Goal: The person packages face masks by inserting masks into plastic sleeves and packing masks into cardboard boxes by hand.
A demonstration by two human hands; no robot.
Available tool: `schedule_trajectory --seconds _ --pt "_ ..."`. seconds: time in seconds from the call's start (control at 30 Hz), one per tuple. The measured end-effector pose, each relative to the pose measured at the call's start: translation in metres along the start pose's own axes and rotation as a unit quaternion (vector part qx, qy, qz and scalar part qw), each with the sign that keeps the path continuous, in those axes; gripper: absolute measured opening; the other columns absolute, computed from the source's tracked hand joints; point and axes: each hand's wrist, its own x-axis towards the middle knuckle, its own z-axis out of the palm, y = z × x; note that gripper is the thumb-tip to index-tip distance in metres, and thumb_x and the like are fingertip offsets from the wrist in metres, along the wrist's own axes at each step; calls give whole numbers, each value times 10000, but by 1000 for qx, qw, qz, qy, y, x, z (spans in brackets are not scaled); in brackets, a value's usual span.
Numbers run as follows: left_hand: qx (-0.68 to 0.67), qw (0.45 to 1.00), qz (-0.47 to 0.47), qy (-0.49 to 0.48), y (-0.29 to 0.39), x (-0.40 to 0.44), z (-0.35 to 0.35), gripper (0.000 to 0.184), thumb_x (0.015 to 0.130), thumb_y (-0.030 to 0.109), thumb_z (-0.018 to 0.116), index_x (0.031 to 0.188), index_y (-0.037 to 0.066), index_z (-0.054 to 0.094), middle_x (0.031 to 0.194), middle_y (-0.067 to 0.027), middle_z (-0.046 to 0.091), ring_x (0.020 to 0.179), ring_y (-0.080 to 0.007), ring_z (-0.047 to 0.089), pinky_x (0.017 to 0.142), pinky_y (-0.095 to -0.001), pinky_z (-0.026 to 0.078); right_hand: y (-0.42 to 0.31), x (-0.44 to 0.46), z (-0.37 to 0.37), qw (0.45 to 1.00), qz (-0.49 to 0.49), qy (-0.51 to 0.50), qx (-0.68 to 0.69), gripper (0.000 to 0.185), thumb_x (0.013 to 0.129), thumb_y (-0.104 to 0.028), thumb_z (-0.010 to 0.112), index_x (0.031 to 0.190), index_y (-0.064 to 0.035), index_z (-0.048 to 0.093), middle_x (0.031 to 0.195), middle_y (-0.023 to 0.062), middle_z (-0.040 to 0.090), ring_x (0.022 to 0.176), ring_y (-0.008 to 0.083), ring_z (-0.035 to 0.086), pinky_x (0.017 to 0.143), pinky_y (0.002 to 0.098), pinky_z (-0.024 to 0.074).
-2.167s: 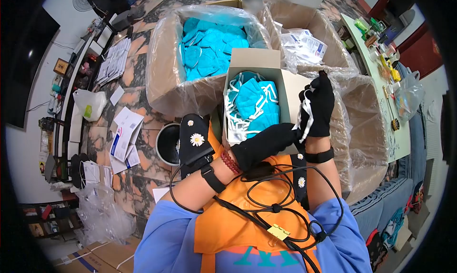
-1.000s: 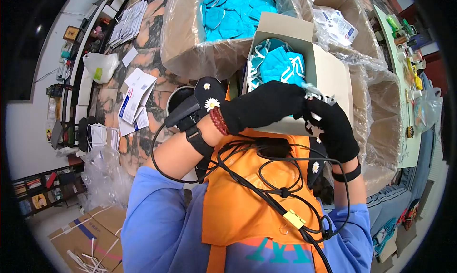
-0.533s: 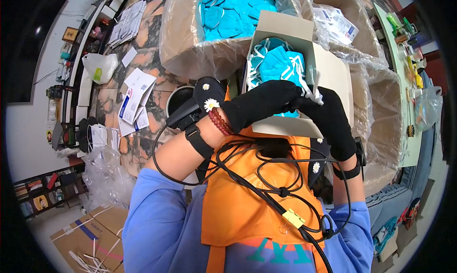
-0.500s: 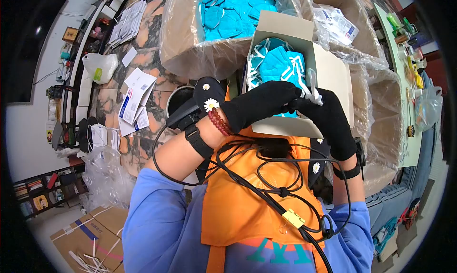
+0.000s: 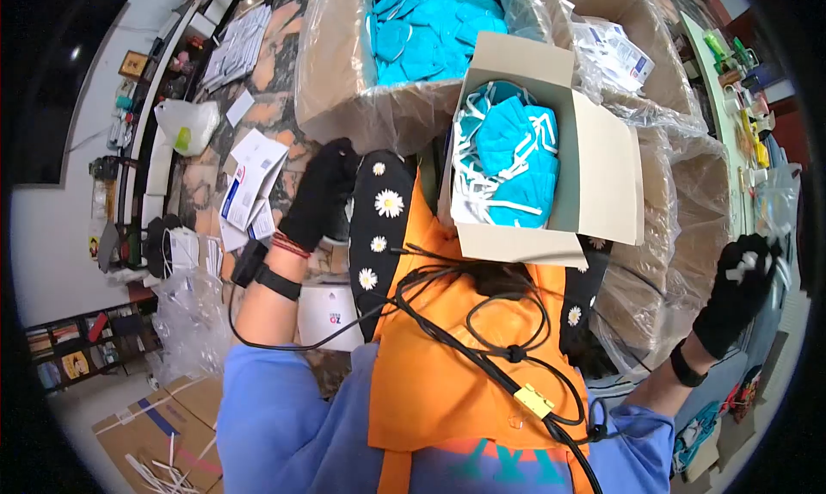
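Black-gloved, my left hand (image 5: 320, 197) is over the dark round bucket (image 5: 339, 227) on the floor; its fingertips merge with the dark background and I cannot make out a held object. Far to the right, my right hand (image 5: 736, 296), also gloved in black, has its fingers closed round crumpled white strips (image 5: 747, 267), beside a clear plastic bag (image 5: 777, 203). Between the hands, an open carton (image 5: 607, 171) sits at my lap, holding turquoise masks (image 5: 516, 145) with white straps. Neither hand touches this carton.
A large plastic-lined box (image 5: 340, 85) of turquoise masks stands ahead. Beside it, another box (image 5: 658, 72) holds white packets, with a third lined box (image 5: 693, 193) nearer. Folded white cartons (image 5: 251, 180) lie on the floor at left. Black cables (image 5: 482, 365) cross my apron.
Both hands have left the open carton: the left moved left to the bucket, the right moved far right with white strips. More masks in the carton are now visible.
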Motion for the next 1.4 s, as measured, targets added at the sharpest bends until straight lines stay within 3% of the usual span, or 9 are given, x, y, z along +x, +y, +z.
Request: schedule_trajectory --seconds 0.07,0.2,0.27,0.5,0.77,0.87,1.13,1.27,1.4 --pt "-28 997 -36 61 4 -12 1 203 967 247 503 1110 120 570 800 52 566 606 -40 495 491 -178 363 28 -1 -65 964 131 162 163 448 948 -125 512 1388 -56 460 1210 60 545 1004 143 514 789 281 434" --pt "360 917 168 -32 -58 28 -89 203 915 186 543 1084 128 638 772 1 626 620 -112 564 552 -240 436 64 -3 -62 811 -36 261 -523 343 971 -214 529 1255 -46 622 1077 69 680 858 156 595 776 290 451" --pt "721 606 320 -102 -45 22 -80 244 837 134 564 1042 95 690 899 -79 695 716 -225 645 669 -320 499 53 -3 -93 701 23 272 -659 330 966 -269 553 1150 -21 672 967 105 708 841 195 623 763 320 462" --pt "489 872 18 3 -38 11 -54 288 805 157 600 1060 49 676 1065 -147 676 983 -291 640 867 -363 486 75 -67 -199 532 213 76 -816 837 669 -122 793 1413 -82 411 1382 174 476 1278 334 451 1030 384 392" --pt "516 797 301 88 12 28 65 258 880 201 605 1072 35 652 1011 -125 673 943 -300 647 845 -355 504 71 -40 -122 591 280 117 -747 548 682 -79 704 1223 -89 613 1123 188 650 1060 365 610 910 412 479" --pt "588 671 450 -37 12 38 124 258 881 182 603 1085 29 643 1035 -125 668 960 -307 642 856 -359 502 71 -20 -96 390 304 -38 -868 344 784 -282 690 1015 -26 683 1018 185 677 914 374 637 828 427 498" --pt "694 662 271 -76 -12 70 211 548 784 277 696 1226 -16 555 1131 -203 636 1005 -361 627 892 -442 487 102 12 -26 428 154 0 -891 189 736 -188 699 877 -63 681 965 156 662 976 356 605 861 423 477" --pt "681 662 308 -62 -20 72 212 551 744 242 727 1208 -9 567 1117 -193 639 994 -347 630 887 -439 488 129 39 88 720 -138 -58 -678 76 697 -60 669 763 -92 646 859 131 616 873 336 591 758 427 481" --pt "648 690 321 -45 -23 65 212 501 749 218 718 1197 38 584 1136 -175 632 1041 -336 609 908 -441 475 190 52 158 740 -68 -245 -623 42 715 -79 640 755 -89 647 866 124 633 854 319 600 742 418 484"
